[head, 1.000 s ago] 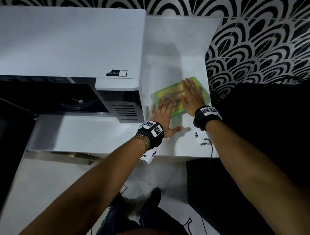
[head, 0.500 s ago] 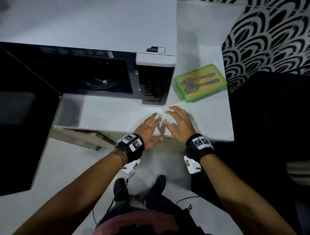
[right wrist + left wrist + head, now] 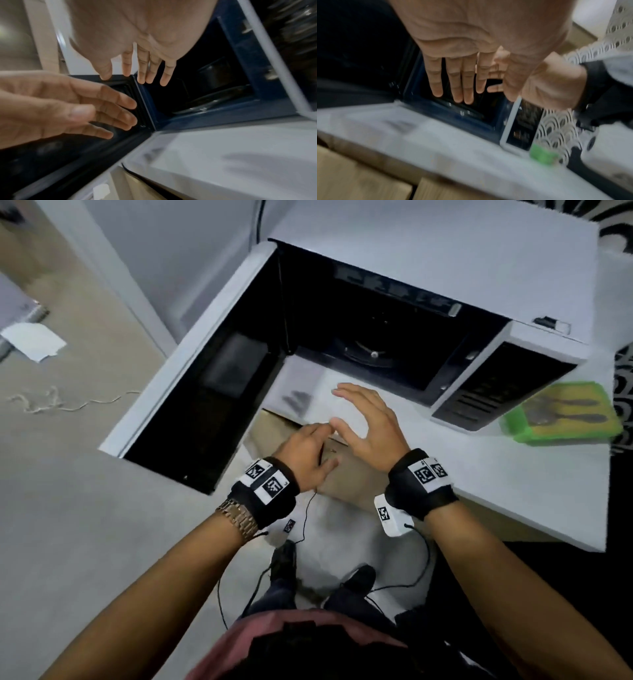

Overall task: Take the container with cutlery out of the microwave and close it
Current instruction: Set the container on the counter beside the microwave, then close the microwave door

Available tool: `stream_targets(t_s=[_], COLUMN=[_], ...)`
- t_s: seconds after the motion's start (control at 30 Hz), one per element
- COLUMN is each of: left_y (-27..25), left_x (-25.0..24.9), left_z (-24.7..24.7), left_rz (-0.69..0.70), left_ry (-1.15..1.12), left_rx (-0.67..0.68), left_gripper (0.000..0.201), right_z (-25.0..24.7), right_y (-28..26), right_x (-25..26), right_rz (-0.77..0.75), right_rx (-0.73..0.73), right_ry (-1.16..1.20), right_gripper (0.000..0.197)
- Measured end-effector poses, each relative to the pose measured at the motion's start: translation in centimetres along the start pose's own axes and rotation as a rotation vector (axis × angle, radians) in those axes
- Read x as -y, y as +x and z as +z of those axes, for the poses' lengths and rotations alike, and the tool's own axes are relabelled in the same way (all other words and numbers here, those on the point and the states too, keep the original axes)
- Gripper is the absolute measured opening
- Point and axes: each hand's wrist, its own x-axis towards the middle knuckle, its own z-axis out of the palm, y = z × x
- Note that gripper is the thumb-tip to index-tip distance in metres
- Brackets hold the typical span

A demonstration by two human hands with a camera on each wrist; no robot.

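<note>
The green container (image 3: 561,414) with two spoons inside sits on the white table (image 3: 513,491), just right of the microwave (image 3: 445,268); the left wrist view shows it as a green blur (image 3: 542,154). The microwave door (image 3: 205,378) stands swung wide open to the left, and the dark cavity holds only the turntable (image 3: 373,354). My left hand (image 3: 308,450) hovers at the table's front edge with straight fingers (image 3: 453,83), holding nothing. My right hand (image 3: 366,419) is just beside it, above the table in front of the cavity, with relaxed, spread fingers (image 3: 147,70).
A black-and-white patterned wall (image 3: 623,392) stands behind the container at the far right. On the floor at the left lie a sheet of paper (image 3: 34,340) and a loose string (image 3: 51,402). Thin cables (image 3: 421,559) hang from my wrists above my shoes.
Both hands came off the container, drew back to the table's front edge, then shifted left to the open microwave. The container stayed in place.
</note>
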Motion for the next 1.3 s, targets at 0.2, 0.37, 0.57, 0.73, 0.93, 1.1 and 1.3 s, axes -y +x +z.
stream_targets(t_s=[0.2, 0.37, 0.57, 0.73, 0.93, 1.1, 1.3], left_y=[-5.6, -9.2, -13.1, -15.9, -16.4, -14.0, -10.9], left_x=[-0.1, 0.4, 0.5, 0.9, 1.2, 1.4, -1.3], left_z=[-8.4, -11.3, -12.5, -13.1, -12.6, -11.9, -8.9], left_rz=[0.111, 0.141, 0.184, 0.258, 0.437, 0.526, 0.628], left_ry=[-0.124, -0.161, -0.14, -0.009, 0.171, 0.235, 0.176], left_rx=[-0.291, -0.393, -0.511, -0.642, -0.579, -0.333, -0.215], left_gripper=[0.023, 0.013, 0.015, 0.015, 0.02, 0.029, 0.036], right_z=[1.9, 4.5, 7.7, 8.1, 5.8, 2.7, -1.3], right_y=[5.1, 7.8, 8.8, 8.5, 6.2, 4.1, 1.9], right_x=[7.5, 11.3, 14.1, 13.4, 11.6, 10.3, 7.9], right_rz=[-0.183, -0.38, -0.523, -0.535, -0.498, -0.437, -0.368], right_rx=[0.054, 0.15, 0.263, 0.189, 0.153, 0.18, 0.17], right_ry=[0.071, -0.048, -0.269, -0.206, -0.066, -0.062, -0.041], right_gripper=[0.037, 0.049, 0.06, 0.049, 0.038, 0.037, 0.038])
